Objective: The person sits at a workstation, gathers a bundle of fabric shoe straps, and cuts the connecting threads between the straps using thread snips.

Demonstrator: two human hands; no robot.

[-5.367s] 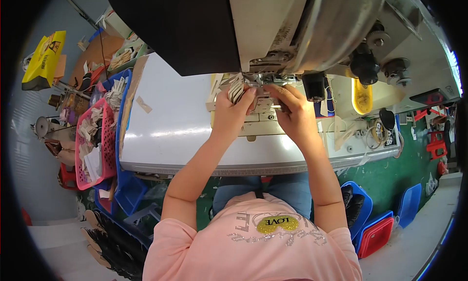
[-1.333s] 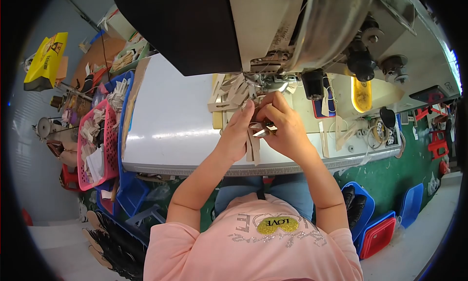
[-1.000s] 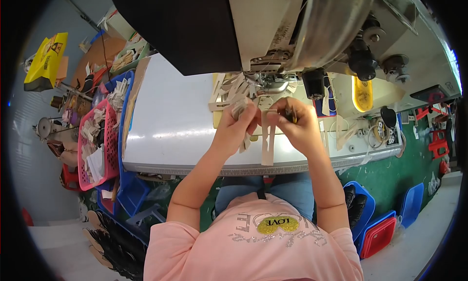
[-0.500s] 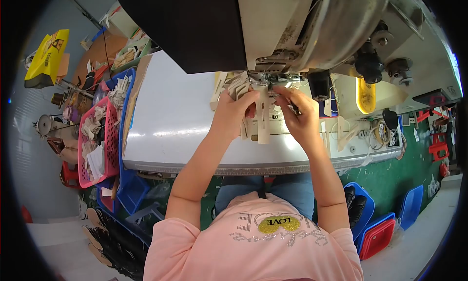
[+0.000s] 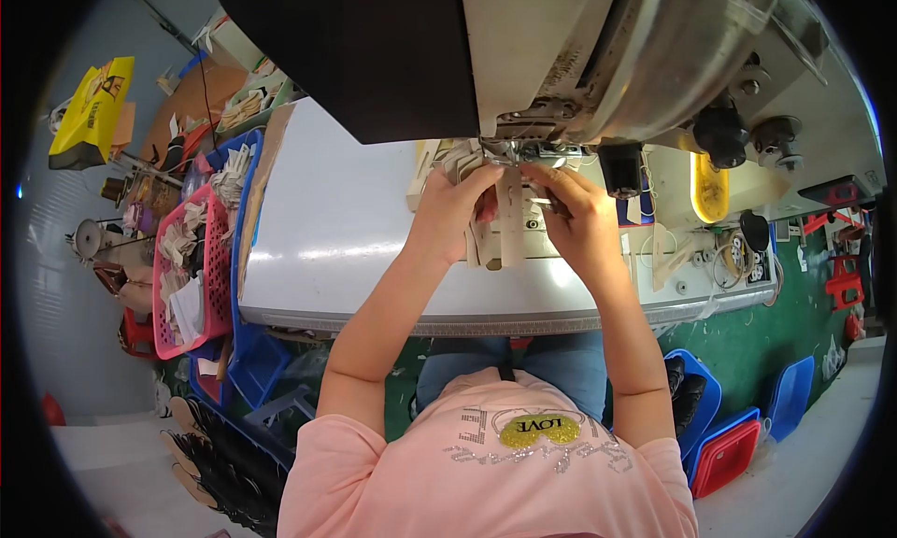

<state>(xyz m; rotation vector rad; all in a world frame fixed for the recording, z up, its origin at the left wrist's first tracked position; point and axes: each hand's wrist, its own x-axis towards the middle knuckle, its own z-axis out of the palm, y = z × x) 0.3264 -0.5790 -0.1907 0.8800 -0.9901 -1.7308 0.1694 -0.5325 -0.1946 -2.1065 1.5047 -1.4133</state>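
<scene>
Under the head of a sewing machine [image 5: 537, 118], both my hands are close together at the needle area. My left hand [image 5: 448, 211] is closed around a fanned bunch of beige strips [image 5: 460, 157], thumb on top. One beige strip [image 5: 510, 222] hangs down between my hands over the machine bed, its upper end near the needle. My right hand [image 5: 584, 213] has its fingers bent and pressed together, with the index fingertip beside the strip's upper end. What lies inside its curled fingers is hidden.
A white worktable [image 5: 327, 230] with a ruler along its front edge carries the machine. To the left stands a pink basket [image 5: 217, 295] of fabric pieces. A yellow tray [image 5: 710, 191] sits at the right, and blue bins [image 5: 691, 398] stand on the floor.
My right hand's fingertips have come in closer to the strip near the needle. The hanging strip has shifted slightly up. A dark object seen in my right hand earlier is now hidden.
</scene>
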